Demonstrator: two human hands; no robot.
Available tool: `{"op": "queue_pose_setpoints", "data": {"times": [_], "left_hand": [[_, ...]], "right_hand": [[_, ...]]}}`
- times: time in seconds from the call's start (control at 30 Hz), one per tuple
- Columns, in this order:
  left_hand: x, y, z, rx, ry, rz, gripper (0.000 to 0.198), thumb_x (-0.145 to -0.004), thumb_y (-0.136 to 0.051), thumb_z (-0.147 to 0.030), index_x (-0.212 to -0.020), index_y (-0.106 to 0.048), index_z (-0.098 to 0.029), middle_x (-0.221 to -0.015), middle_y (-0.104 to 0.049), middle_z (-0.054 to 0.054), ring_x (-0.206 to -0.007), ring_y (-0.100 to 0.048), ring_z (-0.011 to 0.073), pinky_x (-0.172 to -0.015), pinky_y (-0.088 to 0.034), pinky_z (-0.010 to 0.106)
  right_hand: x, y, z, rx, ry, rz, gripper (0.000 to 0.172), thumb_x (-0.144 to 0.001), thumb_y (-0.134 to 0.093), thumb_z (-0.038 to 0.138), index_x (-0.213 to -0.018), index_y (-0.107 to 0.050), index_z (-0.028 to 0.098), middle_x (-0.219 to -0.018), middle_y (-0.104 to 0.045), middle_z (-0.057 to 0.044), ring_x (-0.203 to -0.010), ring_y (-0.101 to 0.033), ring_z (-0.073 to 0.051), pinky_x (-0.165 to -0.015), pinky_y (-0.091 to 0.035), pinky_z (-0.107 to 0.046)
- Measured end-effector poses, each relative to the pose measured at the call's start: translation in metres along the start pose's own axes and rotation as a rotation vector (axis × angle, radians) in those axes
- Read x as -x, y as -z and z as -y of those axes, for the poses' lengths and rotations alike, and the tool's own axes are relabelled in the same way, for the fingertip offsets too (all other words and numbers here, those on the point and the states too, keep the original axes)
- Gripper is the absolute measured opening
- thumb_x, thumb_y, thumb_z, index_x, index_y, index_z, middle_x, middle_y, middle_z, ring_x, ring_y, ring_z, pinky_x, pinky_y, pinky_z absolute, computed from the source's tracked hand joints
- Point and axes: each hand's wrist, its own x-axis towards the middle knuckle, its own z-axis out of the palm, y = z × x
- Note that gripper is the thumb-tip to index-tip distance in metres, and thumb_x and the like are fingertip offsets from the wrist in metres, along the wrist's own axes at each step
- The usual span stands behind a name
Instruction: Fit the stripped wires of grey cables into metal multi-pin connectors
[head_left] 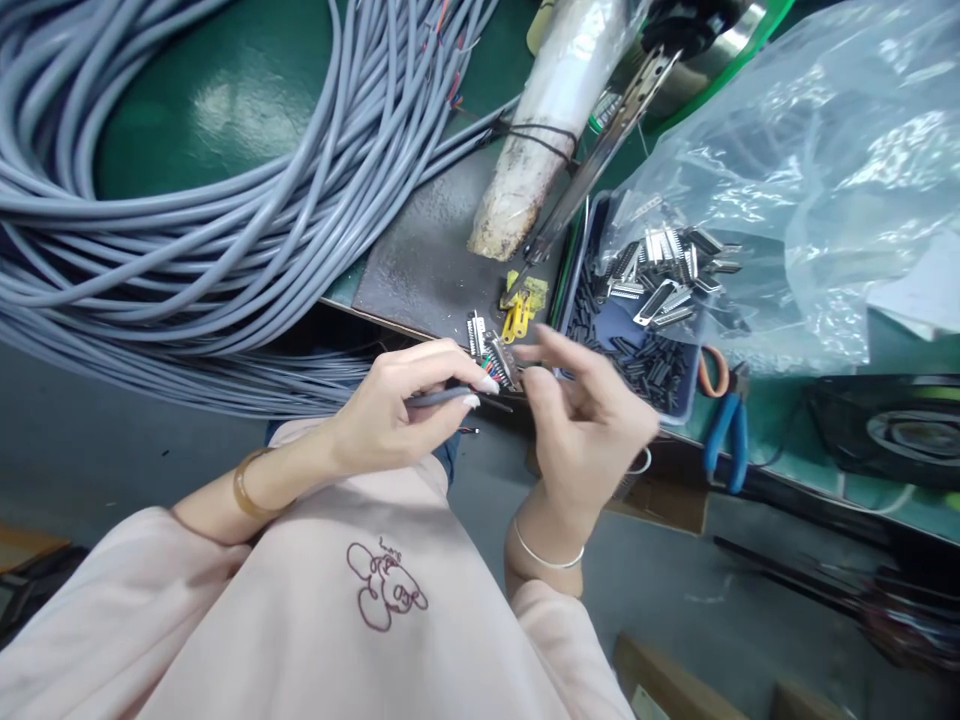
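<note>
My left hand (397, 410) pinches the end of a thin grey cable (439, 398), whose coloured wire tips point right. My right hand (589, 425) is raised just to the right of it, fingers curled, thumb and forefinger closed near a small connector (499, 360) with coloured wires at the cable's end. I cannot make out exactly what the right fingers grip. Both hands hover at the near edge of the green workbench (247, 100), above my lap in a pink top.
A big coil of grey cables (187, 230) fills the left. A blue tray (675, 400) of small black and metal connector parts sits right, under a clear plastic bag (810, 170). Yellow clips (517, 315), a wrapped roll (540, 130) and blue-handled pliers (726, 425) lie nearby.
</note>
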Motion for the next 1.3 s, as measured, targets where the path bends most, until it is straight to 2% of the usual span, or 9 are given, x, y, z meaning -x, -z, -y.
{"op": "queue_pose_setpoints", "data": {"times": [0.1,0.23,0.47,0.6,0.7,0.77,0.9,1.0,1.3], "left_hand": [[0.000,-0.001,0.001,-0.150,-0.146,-0.022,0.008,-0.090,-0.068,-0.013,-0.096,-0.071,-0.016,-0.095,-0.072,0.006,-0.061,-0.055,0.0055,-0.051,-0.043,0.016],[-0.001,-0.003,0.003,-0.236,-0.233,-0.066,0.008,-0.093,-0.064,-0.010,-0.091,-0.070,-0.016,-0.096,-0.073,0.008,-0.075,-0.064,0.0092,-0.059,-0.049,0.017],[-0.006,-0.008,0.000,0.021,0.030,-0.146,0.008,-0.080,-0.069,-0.008,-0.076,-0.069,-0.015,-0.083,-0.072,0.003,-0.051,-0.046,0.0029,-0.044,-0.037,0.015],[-0.012,-0.010,0.000,0.186,0.265,-0.161,0.008,-0.075,-0.066,-0.011,-0.068,-0.064,-0.015,-0.071,-0.067,0.002,-0.057,-0.055,0.0066,-0.052,-0.045,0.017],[-0.017,-0.009,0.003,0.213,0.354,-0.201,0.009,-0.072,-0.067,-0.014,-0.064,-0.062,-0.015,-0.066,-0.064,0.001,-0.059,-0.055,0.0076,-0.055,-0.046,0.018],[-0.021,-0.007,0.005,0.215,0.379,-0.201,0.010,-0.071,-0.067,-0.014,-0.064,-0.061,-0.015,-0.065,-0.064,0.000,-0.056,-0.053,0.0065,-0.053,-0.043,0.018],[-0.028,-0.005,0.007,0.252,0.410,-0.189,0.012,-0.069,-0.068,-0.015,-0.064,-0.057,-0.016,-0.064,-0.063,0.000,-0.052,-0.049,0.0052,-0.049,-0.039,0.017],[-0.033,-0.005,0.008,0.275,0.414,-0.173,0.012,-0.067,-0.068,-0.013,-0.064,-0.057,-0.016,-0.062,-0.060,-0.002,-0.052,-0.047,0.0053,-0.049,-0.038,0.018],[-0.051,-0.006,0.017,0.402,0.463,-0.195,0.018,-0.066,-0.070,-0.010,-0.064,-0.053,-0.016,-0.062,-0.059,-0.004,-0.053,-0.050,0.0040,-0.051,-0.042,0.016]], "right_hand": [[-0.004,0.001,0.004,-0.090,-0.101,0.173,0.017,-0.091,-0.070,0.030,-0.104,-0.079,0.023,-0.075,-0.074,0.001,-0.051,-0.055,-0.008,-0.047,-0.045,-0.022],[-0.005,0.001,0.005,-0.191,-0.184,0.182,0.017,-0.091,-0.069,0.032,-0.103,-0.079,0.024,-0.076,-0.074,0.001,-0.059,-0.062,-0.010,-0.051,-0.050,-0.022],[-0.002,-0.003,0.004,-0.191,-0.144,0.154,0.017,-0.093,-0.068,0.032,-0.105,-0.079,0.027,-0.075,-0.074,0.002,-0.056,-0.059,-0.009,-0.051,-0.048,-0.022],[-0.003,-0.008,0.003,-0.010,0.061,-0.038,0.014,-0.093,-0.068,0.033,-0.097,-0.080,0.025,-0.061,-0.063,0.005,-0.048,-0.052,-0.008,-0.045,-0.040,-0.023],[-0.005,-0.011,-0.001,-0.117,0.239,-0.372,0.017,-0.095,-0.064,0.036,-0.098,-0.076,0.025,-0.055,-0.051,0.008,-0.037,-0.042,-0.005,-0.038,-0.031,-0.022],[-0.005,-0.013,-0.004,-0.205,0.277,-0.472,0.015,-0.096,-0.062,0.031,-0.108,-0.071,0.026,-0.058,-0.055,0.009,-0.035,-0.046,-0.005,-0.035,-0.031,-0.020],[-0.002,-0.014,-0.009,-0.074,0.254,-0.313,0.021,-0.093,-0.065,0.013,-0.112,-0.065,0.025,-0.084,-0.078,0.003,-0.068,-0.078,-0.014,-0.060,-0.063,-0.024],[-0.001,-0.016,-0.012,0.094,0.328,-0.131,0.019,-0.086,-0.074,0.009,-0.098,-0.067,0.022,-0.098,-0.082,-0.001,-0.089,-0.081,-0.017,-0.080,-0.065,-0.026],[-0.010,-0.026,-0.013,0.099,0.181,-0.019,0.010,-0.093,-0.067,0.016,-0.088,-0.062,0.024,-0.104,-0.083,-0.001,-0.086,-0.080,-0.015,-0.071,-0.064,-0.023]]}}
